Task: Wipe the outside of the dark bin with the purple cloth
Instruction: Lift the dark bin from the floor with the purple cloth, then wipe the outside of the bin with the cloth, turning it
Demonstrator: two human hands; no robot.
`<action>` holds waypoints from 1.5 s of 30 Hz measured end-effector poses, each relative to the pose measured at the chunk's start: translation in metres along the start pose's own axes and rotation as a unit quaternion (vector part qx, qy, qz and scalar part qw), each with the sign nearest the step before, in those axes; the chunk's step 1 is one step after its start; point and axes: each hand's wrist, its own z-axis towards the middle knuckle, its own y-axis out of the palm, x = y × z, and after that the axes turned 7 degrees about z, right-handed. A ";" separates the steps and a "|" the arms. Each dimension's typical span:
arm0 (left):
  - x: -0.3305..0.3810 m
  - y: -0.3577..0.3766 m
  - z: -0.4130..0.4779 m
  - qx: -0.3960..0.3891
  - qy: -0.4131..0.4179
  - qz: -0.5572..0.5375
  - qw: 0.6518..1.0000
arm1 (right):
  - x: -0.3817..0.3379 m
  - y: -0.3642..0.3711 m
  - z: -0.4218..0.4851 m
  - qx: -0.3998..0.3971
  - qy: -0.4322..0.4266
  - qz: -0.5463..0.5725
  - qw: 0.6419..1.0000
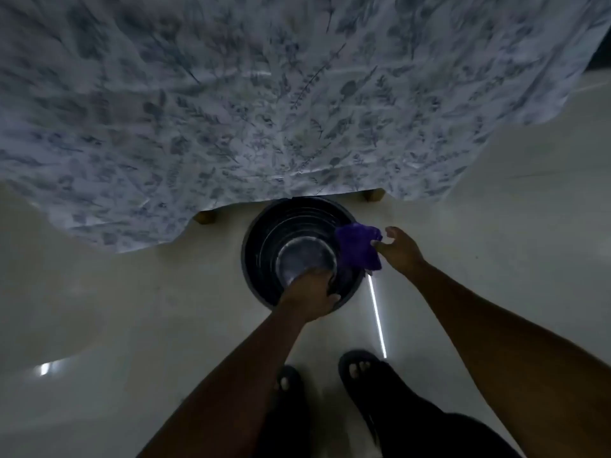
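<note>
The dark bin (pixel 261 259) stood on the pale floor (pixel 132 309), just beside the edge of a bed draped in a leaf-patterned sheet (pixel 264 110). The left hand (pixel 312 297) had its grip clenched over the bin's near rim. The right hand (pixel 398 251) pinched the purple cloth (pixel 358 246), which lay against the bin's right rim.

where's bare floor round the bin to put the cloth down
Bare floor lies left of the dark bin, and right beyond the right hand holding the purple cloth. Crowded behind: the floral bedsheet overhangs the rim.
</note>
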 end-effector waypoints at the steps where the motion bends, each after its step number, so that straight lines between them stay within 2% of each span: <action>1: -0.001 0.009 0.007 -0.003 0.004 -0.004 1.000 | 0.007 0.006 0.009 0.013 0.008 0.018 1.000; 4: 0.004 0.024 0.017 -0.015 0.011 -0.053 0.998 | 0.017 0.015 0.028 -0.002 0.056 0.138 0.989; 7: 0.010 0.045 0.020 -0.032 0.025 -0.078 0.996 | 0.034 0.027 0.034 -0.059 0.095 0.275 0.955; 9: 0.011 0.057 0.016 -0.053 0.008 -0.041 0.998 | 0.044 0.031 0.030 -0.084 0.095 0.342 0.931; 10: 0.009 0.064 0.016 -0.062 0.013 0.018 0.998 | 0.047 0.030 0.029 -0.084 0.092 0.361 0.924; 11: 0.007 0.068 0.014 -0.072 0.012 0.087 0.994 | 0.047 0.028 0.029 -0.076 0.081 0.370 0.922; 13: -0.001 0.067 0.016 -0.024 0.006 0.186 0.982 | 0.036 0.021 0.029 -0.050 0.048 0.366 0.928; 16: -0.005 0.037 0.021 0.045 -0.004 0.203 0.978 | 0.003 0.011 0.028 -0.006 -0.035 0.305 0.952; 18: -0.006 0.010 0.025 0.118 0.013 0.160 0.980 | -0.027 0.005 0.019 0.037 -0.082 0.268 0.959; 20: -0.010 -0.010 0.023 0.174 -0.008 0.094 0.980 | -0.058 -0.001 0.010 0.058 -0.109 0.271 0.955; 23: -0.017 -0.015 0.021 0.237 -0.035 -0.054 0.969 | -0.095 -0.006 -0.007 0.034 -0.141 0.301 0.942; 25: -0.025 -0.010 0.021 0.243 -0.063 -0.154 0.956 | -0.108 -0.004 -0.016 0.002 -0.139 0.344 0.929; 28: -0.040 0.001 0.018 0.244 -0.102 -0.264 0.927 | -0.108 0.001 -0.024 -0.054 -0.078 0.476 0.875; 30: -0.049 0.009 0.015 0.246 -0.119 -0.284 0.919 | -0.088 0.008 -0.020 -0.071 -0.018 0.537 0.840; 32: -0.055 0.016 0.014 0.248 -0.127 -0.292 0.915 | -0.052 0.022 -0.011 -0.068 0.052 0.543 0.835; 36: -0.063 0.019 0.017 0.253 -0.151 -0.298 0.908 | 0.026 0.049 -0.006 -0.024 0.160 0.486 0.859; 37: -0.064 0.021 0.018 0.256 -0.151 -0.298 0.907 | 0.042 0.055 -0.009 -0.016 0.160 0.444 0.881; 38: -0.065 0.022 0.020 0.261 -0.148 -0.300 0.905 | 0.056 0.060 -0.012 -0.004 0.143 0.370 0.918; 40: -0.068 0.026 0.023 0.269 -0.143 -0.312 0.900 | 0.071 0.068 -0.017 0.018 0.070 0.152 0.986; 41: -0.069 0.027 0.024 0.273 -0.141 -0.318 0.897 | 0.072 0.070 -0.016 0.039 0.034 0.048 0.997; 43: -0.070 0.029 0.025 0.280 -0.131 -0.320 0.896 | 0.066 0.070 -0.007 0.078 -0.052 -0.129 0.987; 45: -0.071 0.031 0.025 0.280 -0.113 -0.310 0.902 | 0.051 0.069 0.006 0.048 -0.198 -0.182 0.962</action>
